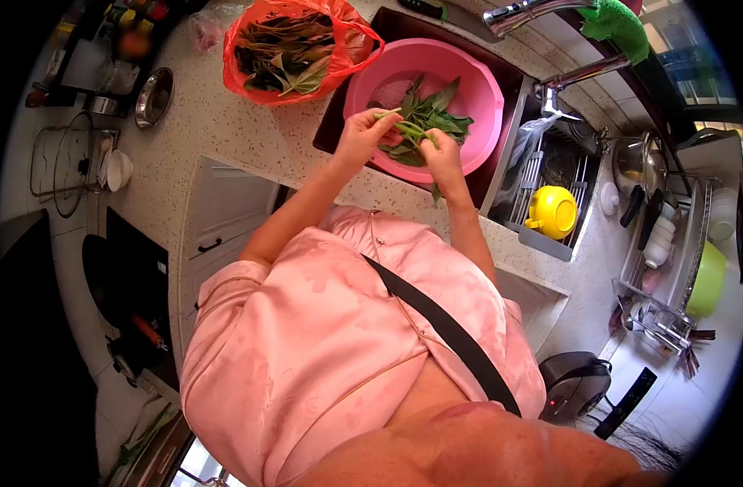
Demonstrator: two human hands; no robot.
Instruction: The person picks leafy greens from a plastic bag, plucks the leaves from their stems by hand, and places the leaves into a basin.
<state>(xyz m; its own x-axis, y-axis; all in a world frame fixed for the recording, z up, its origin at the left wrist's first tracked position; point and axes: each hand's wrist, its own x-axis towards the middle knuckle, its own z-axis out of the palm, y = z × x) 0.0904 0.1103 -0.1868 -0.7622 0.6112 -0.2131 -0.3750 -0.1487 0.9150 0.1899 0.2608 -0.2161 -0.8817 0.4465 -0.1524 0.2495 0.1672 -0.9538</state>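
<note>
Left hand [362, 140] and right hand [445, 162] pinch leafy green stems [410, 129] over a pink basin [489, 105]; likely light, crisp and easily bruised, they look best held by the bare length.

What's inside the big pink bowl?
Green leaves lie in the pink bowl. Over its near side, the left hand and right hand hold green stems. The leaves and hands cover part of the bottom, so I can't see what's under them.
</note>
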